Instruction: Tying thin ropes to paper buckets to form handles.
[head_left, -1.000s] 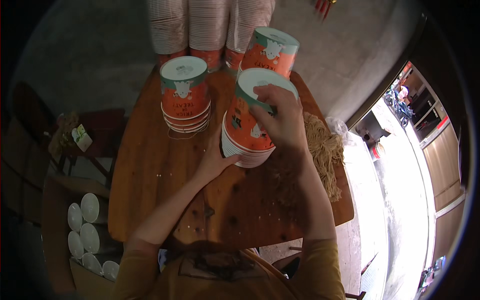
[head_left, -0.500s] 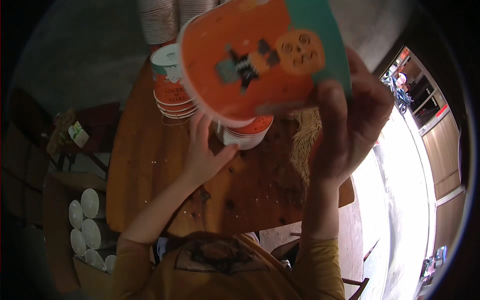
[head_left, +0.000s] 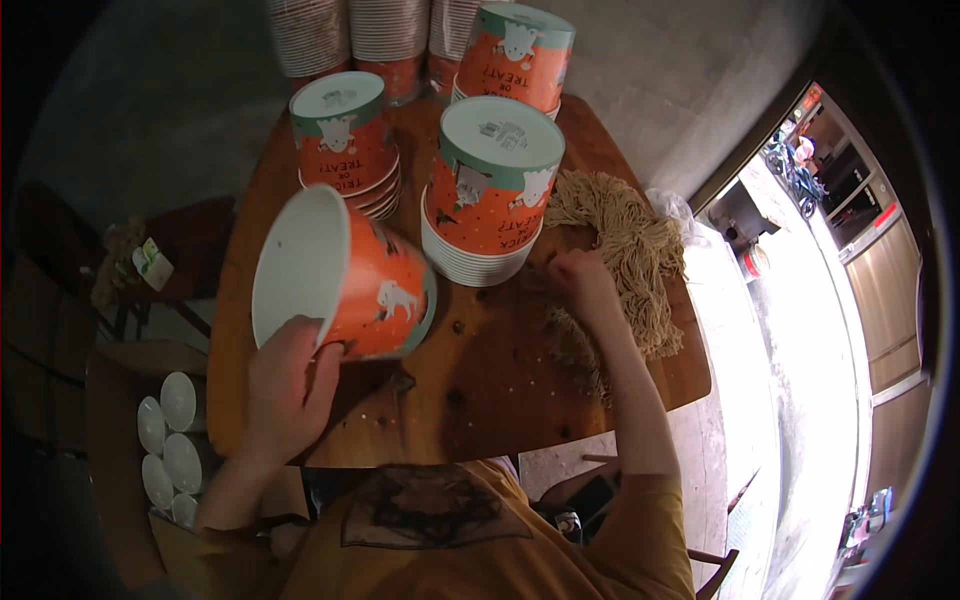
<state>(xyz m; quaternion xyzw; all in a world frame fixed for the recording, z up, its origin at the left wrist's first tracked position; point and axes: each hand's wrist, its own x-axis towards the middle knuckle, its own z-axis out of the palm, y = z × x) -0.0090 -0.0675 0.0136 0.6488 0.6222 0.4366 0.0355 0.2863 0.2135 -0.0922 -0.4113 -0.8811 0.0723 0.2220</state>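
Note:
My left hand grips the rim of an orange paper bucket with a green base band. The bucket is tipped on its side over the table, its white mouth facing left. My right hand is at the left edge of a heap of tan cords, fingers curled together; whatever they hold is too small to make out. Just left of that hand stands an upside-down stack of orange buckets, with several white rims showing at the bottom.
Another upside-down bucket stack stands at the table's left, and a third farther back. Tall nested stacks line the back. A cardboard box with white round pieces sits on the lower left, beside the wooden table.
The bucket, held up in my right hand before, is now lower at the left in my left hand. My left hand has left the middle stack; my right hand has come down to the cords.

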